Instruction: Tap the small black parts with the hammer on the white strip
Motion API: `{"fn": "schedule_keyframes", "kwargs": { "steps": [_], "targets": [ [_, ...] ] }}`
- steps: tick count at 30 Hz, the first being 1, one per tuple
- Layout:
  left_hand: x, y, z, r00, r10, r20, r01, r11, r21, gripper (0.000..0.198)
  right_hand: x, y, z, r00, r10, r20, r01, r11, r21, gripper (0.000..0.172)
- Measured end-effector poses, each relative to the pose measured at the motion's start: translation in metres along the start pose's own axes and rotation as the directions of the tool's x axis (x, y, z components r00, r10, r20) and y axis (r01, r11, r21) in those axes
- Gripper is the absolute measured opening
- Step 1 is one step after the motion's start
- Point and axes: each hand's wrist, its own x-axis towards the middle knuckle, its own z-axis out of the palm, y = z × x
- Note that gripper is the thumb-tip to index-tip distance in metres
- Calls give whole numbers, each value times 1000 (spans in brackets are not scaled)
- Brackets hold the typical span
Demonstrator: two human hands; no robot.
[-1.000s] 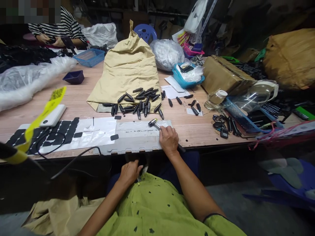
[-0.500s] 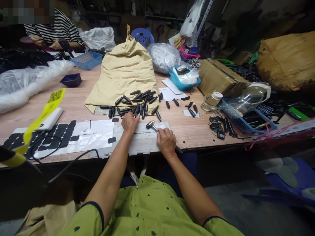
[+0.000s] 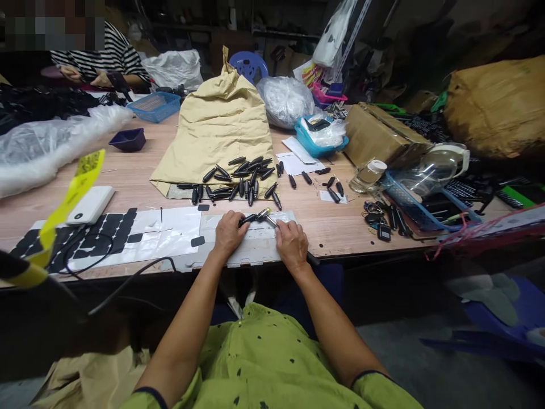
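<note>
Head view, right hand gripping hammer, left hand grasping black piece, cloth behind, yellow tag leftward

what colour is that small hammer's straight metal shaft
Silvery; the straight metal shaft shows best in the head view.

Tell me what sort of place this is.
Probably a small assembly workshop: a hammer in the right hand, piled black tapered parts, and a co-worker in the background.

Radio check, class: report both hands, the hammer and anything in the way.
Left hand holding black piece; right hand gripping hammer. Hammer head beside piece's tip, contact unclear. Black pile beyond gray board, not between hands.
</note>
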Motion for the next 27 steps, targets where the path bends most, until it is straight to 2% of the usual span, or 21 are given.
{"fn": "schedule_keyframes", "kwargs": {
  "steps": [3, 6, 10, 13, 17, 23, 27],
  "targets": [
    [2, 0, 2, 1000, 1, 14, -1, 1000, -23, 9, 0, 5, -3, 1000, 22, 2, -22, 999, 46, 31],
    [3, -1, 0, 999, 9, 46, -7, 999, -50, 12, -1, 9, -6, 999, 32, -26, -27, 983, 180, 33],
    [3, -2, -3, 996, 39, 84, -33, 997, -75, 14, -1, 7, -10, 999, 9, -32, 5, 918, 397, 35],
    [4, -1, -5, 995, 29, 97, -22, 997, -75, 15, 1, 0, -14, 999, -8, -36, 24, 877, 479, 35],
    [4, 1, -6, 993, 10, 114, -3, 998, -67, 16, -2, -9, -16, 996, -32, -87, 72, 862, 502, 35],
    [4, 2, -6, 993, -12, 116, 20, 997, -72, 16, -2, -10, -11, 997, -32, -76, 63, 887, 458, 34],
    [5, 4, -5, 993, -32, 118, 42, 996, -81, 16, -1, -15, -14, 992, -67, -108, 111, 873, 474, 35]
  ]
}}
